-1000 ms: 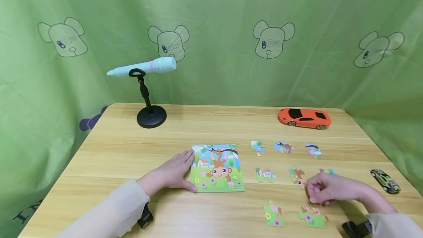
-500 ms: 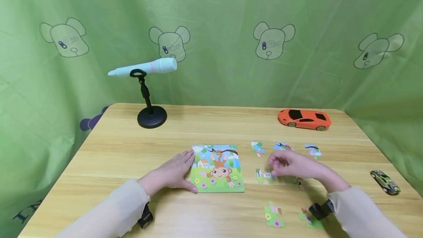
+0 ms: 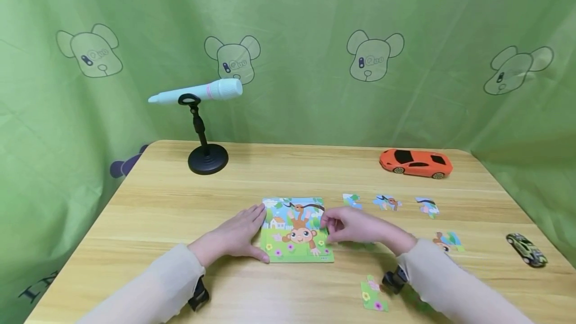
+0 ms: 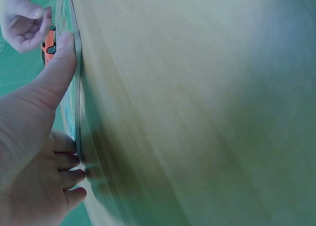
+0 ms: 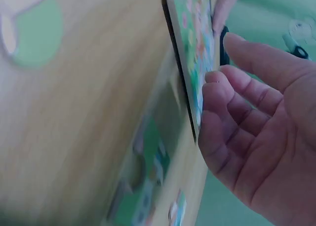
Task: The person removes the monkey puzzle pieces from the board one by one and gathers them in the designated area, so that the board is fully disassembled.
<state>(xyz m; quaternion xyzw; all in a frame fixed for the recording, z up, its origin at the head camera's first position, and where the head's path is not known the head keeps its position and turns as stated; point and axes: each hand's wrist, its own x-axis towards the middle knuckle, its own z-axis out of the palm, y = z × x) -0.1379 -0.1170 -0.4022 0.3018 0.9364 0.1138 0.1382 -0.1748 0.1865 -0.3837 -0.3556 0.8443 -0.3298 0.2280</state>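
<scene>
Left hand (image 3: 236,236) flat, fingers straight, pressing puzzle board's (image 3: 297,229) left edge; right hand (image 3: 351,226) curled at its right edge, can't tell if pinching anything.

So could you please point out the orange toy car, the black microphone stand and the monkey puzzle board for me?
orange toy car (image 3: 416,163), head view, middle of its body.
black microphone stand (image 3: 207,159), head view, round base.
monkey puzzle board (image 3: 292,231), head view, the monkey's face.

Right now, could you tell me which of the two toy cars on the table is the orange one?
The orange toy car is the larger one at the table's far edge, behind the loose puzzle pieces. The other, the small dark green car, sits near the right edge, closer to the person.
</scene>
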